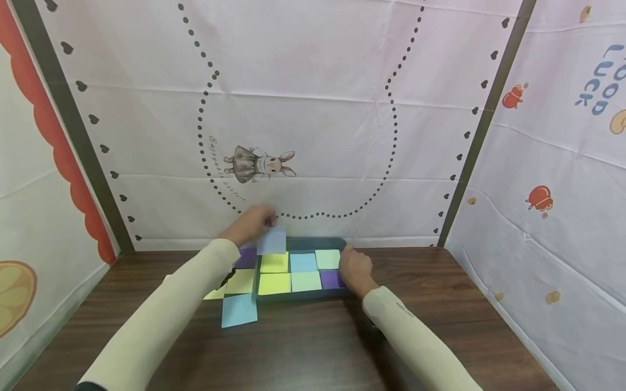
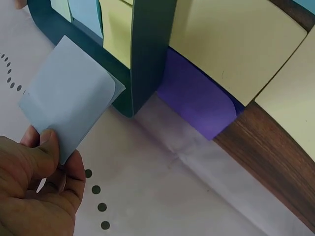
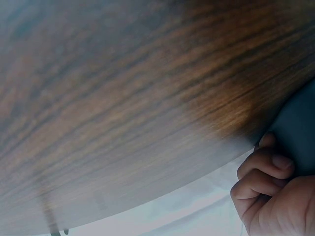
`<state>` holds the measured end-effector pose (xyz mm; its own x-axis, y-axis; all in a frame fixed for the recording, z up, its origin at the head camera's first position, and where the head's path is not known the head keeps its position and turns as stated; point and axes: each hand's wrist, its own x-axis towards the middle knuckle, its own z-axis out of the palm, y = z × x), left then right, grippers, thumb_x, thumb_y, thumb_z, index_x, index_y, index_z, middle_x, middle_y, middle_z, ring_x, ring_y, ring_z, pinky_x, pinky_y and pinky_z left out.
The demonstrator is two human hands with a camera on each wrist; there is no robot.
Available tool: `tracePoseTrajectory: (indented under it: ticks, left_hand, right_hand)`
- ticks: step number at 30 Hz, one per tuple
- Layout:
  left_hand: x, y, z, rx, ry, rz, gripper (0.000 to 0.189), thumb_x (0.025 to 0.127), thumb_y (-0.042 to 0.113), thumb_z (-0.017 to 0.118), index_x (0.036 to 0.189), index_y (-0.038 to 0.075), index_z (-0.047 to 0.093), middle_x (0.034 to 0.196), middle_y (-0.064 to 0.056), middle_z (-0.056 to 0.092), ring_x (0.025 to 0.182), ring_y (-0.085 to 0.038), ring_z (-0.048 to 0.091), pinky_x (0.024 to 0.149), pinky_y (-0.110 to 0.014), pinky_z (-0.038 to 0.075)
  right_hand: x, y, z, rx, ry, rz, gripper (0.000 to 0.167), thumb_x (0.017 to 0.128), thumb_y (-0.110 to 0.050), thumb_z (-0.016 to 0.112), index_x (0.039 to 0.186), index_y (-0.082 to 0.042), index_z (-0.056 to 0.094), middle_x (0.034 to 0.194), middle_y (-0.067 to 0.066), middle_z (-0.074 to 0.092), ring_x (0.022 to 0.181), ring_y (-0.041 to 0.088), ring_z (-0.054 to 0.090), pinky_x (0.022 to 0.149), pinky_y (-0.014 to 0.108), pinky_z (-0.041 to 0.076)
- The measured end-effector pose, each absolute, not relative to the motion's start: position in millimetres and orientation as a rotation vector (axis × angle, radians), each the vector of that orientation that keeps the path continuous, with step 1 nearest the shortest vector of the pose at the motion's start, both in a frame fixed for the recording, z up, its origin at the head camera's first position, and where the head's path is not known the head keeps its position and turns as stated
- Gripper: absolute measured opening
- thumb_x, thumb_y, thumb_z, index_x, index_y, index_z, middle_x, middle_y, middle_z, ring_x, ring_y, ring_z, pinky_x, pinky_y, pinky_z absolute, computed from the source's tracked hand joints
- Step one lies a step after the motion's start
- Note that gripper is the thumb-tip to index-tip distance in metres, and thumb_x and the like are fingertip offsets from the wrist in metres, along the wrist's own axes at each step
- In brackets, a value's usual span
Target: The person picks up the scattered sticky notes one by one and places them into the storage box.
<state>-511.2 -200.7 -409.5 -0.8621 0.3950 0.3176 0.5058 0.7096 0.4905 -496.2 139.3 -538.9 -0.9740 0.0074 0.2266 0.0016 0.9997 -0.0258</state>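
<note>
My left hand (image 1: 250,224) pinches a pale blue paper square (image 2: 69,93) by one corner between thumb and fingers. In the head view the square hangs over the back left of a shallow dark teal box (image 1: 303,296). Two layers show at its far corner in the left wrist view. Inside the box lie two rows of squares: yellow ones (image 1: 274,283) at the left, a blue one (image 1: 303,263), pale green ones (image 1: 306,281) and a purple one (image 1: 331,279). My right hand (image 1: 357,269) grips the box's right end, its fingers curled at the teal wall (image 3: 300,128).
Left of the box, on the dark wood table (image 1: 313,347), lie a purple square (image 2: 197,98), pale yellow squares (image 1: 239,281) and a light blue square (image 1: 239,310). A printed white cloth (image 1: 313,136) rises just behind the box.
</note>
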Motion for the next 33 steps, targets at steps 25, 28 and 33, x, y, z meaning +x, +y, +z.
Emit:
tracePoseTrajectory:
  ticks: [25, 28, 33]
  left_hand:
    - [-503, -183, -435, -0.700, -2.958, -0.766, 0.027, 0.087, -0.011, 0.071, 0.090, 0.016, 0.073, 0.096, -0.006, 0.073, 0.091, -0.025, 0.066, 0.086, -0.042, 0.058]
    - [-501, -182, -438, -0.733, -2.928, -0.743, 0.027, 0.087, -0.012, 0.069, 0.088, 0.016, 0.071, 0.093, -0.007, 0.071, 0.088, -0.025, 0.064, 0.082, -0.041, 0.058]
    - [-481, -173, -426, -0.746, -2.896, -0.693, 0.026, 0.091, -0.013, 0.065, 0.087, 0.013, 0.068, 0.090, -0.008, 0.069, 0.083, -0.024, 0.063, 0.078, -0.042, 0.058]
  right_hand:
    - [-493, 135, -532, -0.039, -2.995, 0.028, 0.035, 0.119, -0.031, 0.048, 0.126, 0.000, 0.062, 0.086, 0.014, 0.075, 0.076, 0.030, 0.077, 0.059, 0.044, 0.062]
    - [-492, 135, -532, -0.050, -2.997, 0.053, 0.033, 0.119, -0.030, 0.048, 0.124, -0.001, 0.062, 0.085, 0.014, 0.075, 0.076, 0.031, 0.076, 0.060, 0.046, 0.062]
    - [-497, 137, -536, -0.056, -2.971, 0.028, 0.036, 0.120, -0.033, 0.046, 0.123, -0.001, 0.063, 0.084, 0.013, 0.074, 0.074, 0.030, 0.076, 0.059, 0.045, 0.061]
